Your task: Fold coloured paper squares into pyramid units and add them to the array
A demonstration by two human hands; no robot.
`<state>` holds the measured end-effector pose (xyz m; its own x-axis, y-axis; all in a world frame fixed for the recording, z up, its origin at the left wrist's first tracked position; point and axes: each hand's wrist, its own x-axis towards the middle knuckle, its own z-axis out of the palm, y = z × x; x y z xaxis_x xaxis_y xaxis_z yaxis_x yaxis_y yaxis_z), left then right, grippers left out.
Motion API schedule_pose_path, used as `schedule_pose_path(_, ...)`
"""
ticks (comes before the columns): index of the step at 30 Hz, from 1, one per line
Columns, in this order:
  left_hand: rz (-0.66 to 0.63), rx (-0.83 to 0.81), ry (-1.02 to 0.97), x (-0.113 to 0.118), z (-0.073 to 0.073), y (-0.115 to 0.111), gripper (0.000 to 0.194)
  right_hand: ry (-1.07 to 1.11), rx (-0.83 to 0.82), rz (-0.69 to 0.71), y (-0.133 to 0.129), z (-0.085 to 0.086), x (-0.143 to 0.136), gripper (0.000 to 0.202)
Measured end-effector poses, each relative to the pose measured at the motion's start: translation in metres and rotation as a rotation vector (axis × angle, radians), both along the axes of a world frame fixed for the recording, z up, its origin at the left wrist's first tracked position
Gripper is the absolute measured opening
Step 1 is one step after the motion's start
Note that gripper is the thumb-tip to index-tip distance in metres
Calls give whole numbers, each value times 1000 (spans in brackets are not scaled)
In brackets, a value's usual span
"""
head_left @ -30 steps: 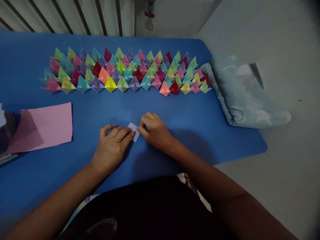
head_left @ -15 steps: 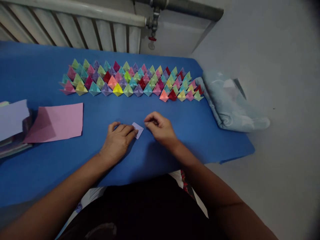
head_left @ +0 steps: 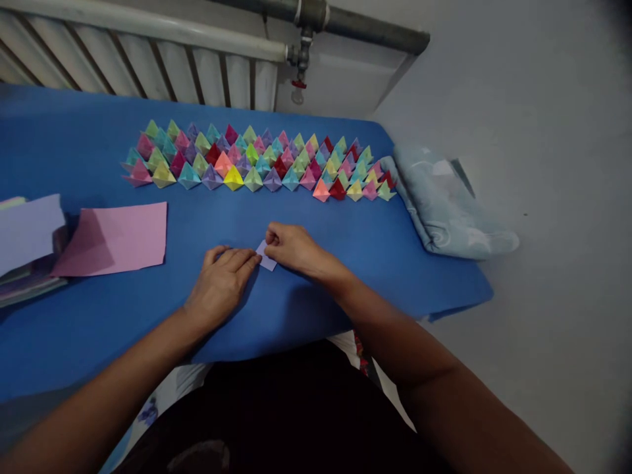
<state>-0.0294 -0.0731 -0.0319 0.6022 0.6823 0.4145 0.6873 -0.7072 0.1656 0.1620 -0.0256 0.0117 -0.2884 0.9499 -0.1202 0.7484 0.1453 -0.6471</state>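
Note:
A small folded piece of lavender paper point(head_left: 268, 262) lies on the blue tabletop, partly covered by both hands. My left hand point(head_left: 224, 273) rests palm down, its fingers close together and the fingertips holding the paper's left edge. From the right, my right hand point(head_left: 291, 247) is closed with curled fingers, its thumb and finger on the upper right part of the paper. What is under the fingertips is hidden. Beyond the hands stand rows of folded paper pieces point(head_left: 253, 178) in many colours, each with a pointed top.
At the left, a pink paper sheet point(head_left: 123, 238) lies beside a stack of coloured paper point(head_left: 29, 230). A folded light-blue cloth point(head_left: 444, 204) sits at the table's right end. Behind the blue table point(head_left: 187, 210) are a radiator point(head_left: 162, 66) and a pipe with a red-handled valve point(head_left: 299, 83).
My right hand has moved left, from beside the lavender paper onto it. The left hand's fingers now lie nearer the paper's left edge. The camera view has shifted slightly.

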Motion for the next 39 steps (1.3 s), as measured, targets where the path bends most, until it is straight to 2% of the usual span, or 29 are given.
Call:
schedule_pose_path(5,11,6,40,-1,2,-1,39,6,-4,-20,-1,-3,-1,9)
schedule_pose_path(14,4,50,81,-3,2,-1,37,3,-69,41,3,-1,6,11)
schedule_pose_path(23,29,32,64,-3,1,-1,37,4,-146,-72,5,-2,32,17)
schedule_pose_path(34,21,155,50,-2,-3,-2,38,-7,-137,-68,2,2,31,16)
schedule_pose_path(39,46,112,53,-1,1,-9,37,-13,-140,-63,4,0,31,15)
